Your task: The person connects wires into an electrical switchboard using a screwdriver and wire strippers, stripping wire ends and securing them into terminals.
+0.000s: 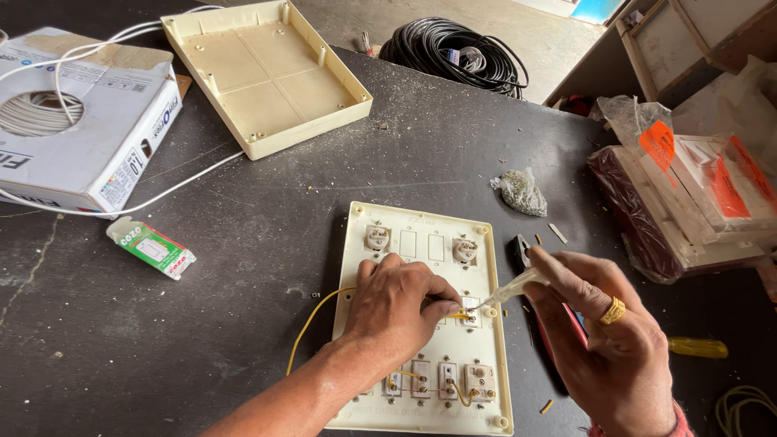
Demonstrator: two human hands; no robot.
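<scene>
A cream switchboard plate [413,222] lies back-side up on the dark table [243,267], with sockets and switch modules set in it. My left hand [401,311] rests on the plate and pinches a yellow wire [312,324] at a terminal near the plate's middle right. My right hand [603,340], wearing a gold ring, holds a clear-handled screwdriver [514,287] whose tip meets that same terminal. More short yellow wires link the modules along the plate's near edge.
An empty cream box shell [267,69] lies at the back. A white carton with white cable [81,121] sits far left, a small green packet [152,248] near it. Pliers [522,251], a yellow-handled tool [698,348], a small bag [520,192] and wrapped boxes [688,206] lie right. Black cable coil [453,53] beyond.
</scene>
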